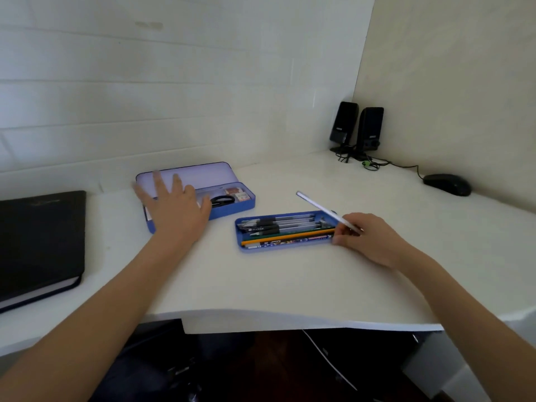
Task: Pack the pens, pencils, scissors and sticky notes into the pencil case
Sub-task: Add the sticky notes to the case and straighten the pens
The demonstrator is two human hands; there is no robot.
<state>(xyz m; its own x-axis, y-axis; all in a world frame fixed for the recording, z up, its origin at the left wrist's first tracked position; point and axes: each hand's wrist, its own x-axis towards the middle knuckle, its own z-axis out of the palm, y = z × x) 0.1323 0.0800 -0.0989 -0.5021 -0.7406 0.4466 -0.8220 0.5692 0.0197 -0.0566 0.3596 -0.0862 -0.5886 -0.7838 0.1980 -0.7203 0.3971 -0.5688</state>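
White bench [290,285], corner setup. Blue pencil case [232,208] sits open at centre-left, lid [200,174] tipped back toward the wall. Inside its right half: black-handled scissors [222,200], and past them at the right end a small reddish-and-white stack [238,193], probably the sticky notes, too blurred to confirm.

Left hand [174,207] is over the case's left half, fingers spread wide, grip empty. Cannot tell whether the palm touches the case or hovers.

Separate blue tray [285,245] lies on the bench just right of the case, apart from it. It holds several black-grip pens [278,223] side by side, tips to the left, and pencils along the near edge, including a yellow pencil [290,238] and a patterned one next to it.

Right hand [368,239] is at the tray's right end, grip pinched on a white pencil [324,211]. That pencil is tilted, free end angled up and away to the left above the tray's far right corner. Lower fingers sit at the tray's end wall; contact unclear.

Around the edges: black notebook [40,242] far left, two black speakers [358,129] in the back corner, black mouse [446,184] to the right.
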